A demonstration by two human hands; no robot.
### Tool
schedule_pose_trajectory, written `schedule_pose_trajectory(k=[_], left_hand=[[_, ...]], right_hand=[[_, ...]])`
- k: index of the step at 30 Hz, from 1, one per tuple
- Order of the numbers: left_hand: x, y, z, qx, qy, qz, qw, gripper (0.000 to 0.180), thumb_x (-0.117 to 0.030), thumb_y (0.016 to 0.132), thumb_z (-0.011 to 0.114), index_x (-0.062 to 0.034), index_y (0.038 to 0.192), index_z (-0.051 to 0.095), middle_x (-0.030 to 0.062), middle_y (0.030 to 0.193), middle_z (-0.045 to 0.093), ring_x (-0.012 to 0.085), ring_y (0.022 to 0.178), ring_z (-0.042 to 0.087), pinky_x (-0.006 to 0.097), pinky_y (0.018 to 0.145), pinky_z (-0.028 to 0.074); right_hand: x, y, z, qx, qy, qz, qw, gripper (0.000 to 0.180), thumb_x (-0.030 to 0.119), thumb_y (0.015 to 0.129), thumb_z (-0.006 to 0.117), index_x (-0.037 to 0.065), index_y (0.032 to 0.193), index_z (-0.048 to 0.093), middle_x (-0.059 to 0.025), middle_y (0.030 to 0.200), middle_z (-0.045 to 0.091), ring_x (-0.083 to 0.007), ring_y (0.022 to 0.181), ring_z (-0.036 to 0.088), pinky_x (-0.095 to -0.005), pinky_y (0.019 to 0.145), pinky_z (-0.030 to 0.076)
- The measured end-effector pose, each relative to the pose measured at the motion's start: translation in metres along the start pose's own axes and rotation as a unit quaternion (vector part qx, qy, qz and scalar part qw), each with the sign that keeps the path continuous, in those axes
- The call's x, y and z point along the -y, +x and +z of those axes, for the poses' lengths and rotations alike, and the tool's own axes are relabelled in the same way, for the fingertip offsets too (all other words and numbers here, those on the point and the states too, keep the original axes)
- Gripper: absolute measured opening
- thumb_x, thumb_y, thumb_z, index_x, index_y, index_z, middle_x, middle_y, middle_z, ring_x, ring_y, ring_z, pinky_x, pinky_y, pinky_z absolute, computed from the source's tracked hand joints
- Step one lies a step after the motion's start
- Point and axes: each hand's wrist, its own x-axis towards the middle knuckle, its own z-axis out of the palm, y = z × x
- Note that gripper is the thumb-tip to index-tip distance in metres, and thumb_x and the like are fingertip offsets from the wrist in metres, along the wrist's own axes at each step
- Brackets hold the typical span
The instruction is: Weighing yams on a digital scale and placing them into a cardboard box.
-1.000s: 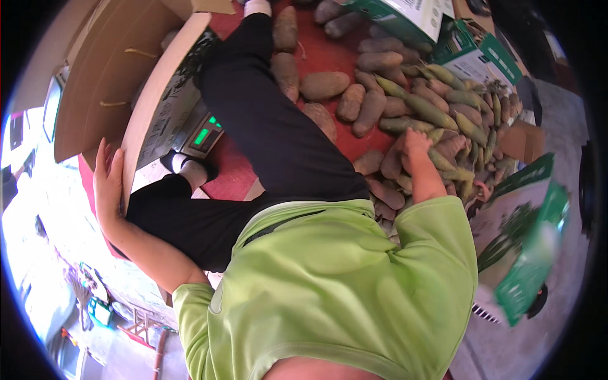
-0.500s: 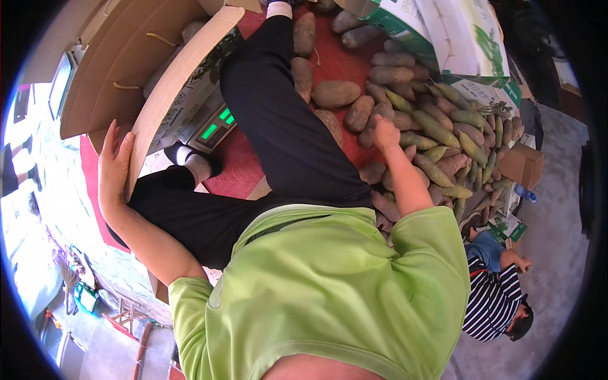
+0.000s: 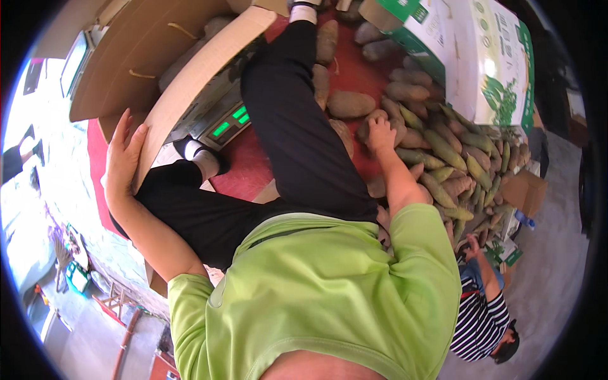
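Observation:
My left hand (image 3: pixel 123 158) rests at the cut edge of a large open cardboard box (image 3: pixel 209 66), its fingers stretched out and thumb along the flap. Several dark tubers lie inside that box. Across my knee, my right hand (image 3: pixel 382 135) has its fingers curled over a brown tuber (image 3: pixel 363 132) at the left edge of a big heap. Its fingertips touch the tuber, though the hand partly hides the grip. Longer green-skinned tubers (image 3: pixel 443 149) are mixed into the heap to the right of this hand.
A scale (image 3: pixel 228 125) with lit green digits stands beside the box. My black-trousered leg (image 3: pixel 285 107) stretches between the box and the heap. White-green cartons (image 3: pixel 487 57) are at the upper right. A person in a striped shirt (image 3: pixel 478 326) is at lower right.
The whole view has shifted, so the box and heap appear farther right. My right hand's fingers now curl over the tuber at the heap's edge. The person at right has raised an arm.

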Motion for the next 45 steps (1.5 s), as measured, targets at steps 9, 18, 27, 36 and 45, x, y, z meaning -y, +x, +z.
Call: schedule_pose_trajectory(k=[9,18,27,36,45], left_hand=[[-0.013,0.0,0.007,-0.003,-0.01,-0.028,1.0,0.056,-0.03,0.091,0.059,-0.0069,0.139,0.041,0.0188,0.137,0.046,0.0269,0.126,0.045,0.034,0.105,0.035],[-0.007,0.003,0.007,-0.006,-0.026,-0.019,0.999,0.064,-0.042,0.086,0.062,-0.0075,0.137,0.044,0.0204,0.135,0.047,0.0329,0.128,0.043,0.04,0.105,0.034],[0.0,0.004,0.006,-0.01,-0.014,-0.002,1.0,0.065,-0.044,0.086,0.062,-0.0076,0.137,0.044,0.0215,0.136,0.047,0.0325,0.129,0.042,0.039,0.106,0.033],[0.0,0.003,0.005,-0.021,-0.013,-0.002,1.0,0.065,-0.042,0.085,0.063,-0.0083,0.137,0.044,0.021,0.134,0.048,0.0309,0.128,0.043,0.038,0.105,0.034],[-0.002,0.001,-0.015,-0.213,-0.095,-0.03,0.972,0.045,-0.039,0.087,0.063,-0.01,0.121,0.061,0.0099,0.114,0.064,0.0225,0.105,0.059,0.035,0.091,0.045]], right_hand=[[0.022,-0.008,0.031,-0.03,-0.123,-0.048,0.991,0.036,0.02,0.086,0.054,0.023,0.122,0.051,-0.0083,0.145,0.029,-0.0434,0.131,0.027,-0.0591,0.088,0.037],[0.022,0.0,0.0,-0.005,-0.19,-0.095,0.977,0.043,0.022,0.08,0.06,0.023,0.121,0.051,-0.0043,0.131,0.042,-0.0265,0.125,0.038,-0.0525,0.088,0.039],[-0.013,-0.002,-0.047,-0.144,-0.055,-0.113,0.982,0.046,0.018,0.078,0.059,0.029,0.122,0.053,-0.0033,0.136,0.042,-0.0261,0.12,0.043,-0.0462,0.084,0.045],[-0.021,0.011,-0.053,-0.116,-0.049,-0.071,0.989,0.043,0.017,0.081,0.058,0.027,0.122,0.052,-0.0035,0.138,0.04,-0.0276,0.122,0.042,-0.0486,0.088,0.045],[-0.01,0.009,-0.053,-0.086,-0.02,-0.03,0.996,0.051,0.017,0.078,0.065,0.027,0.125,0.047,-0.0064,0.142,0.036,-0.0327,0.128,0.037,-0.0486,0.091,0.045]])
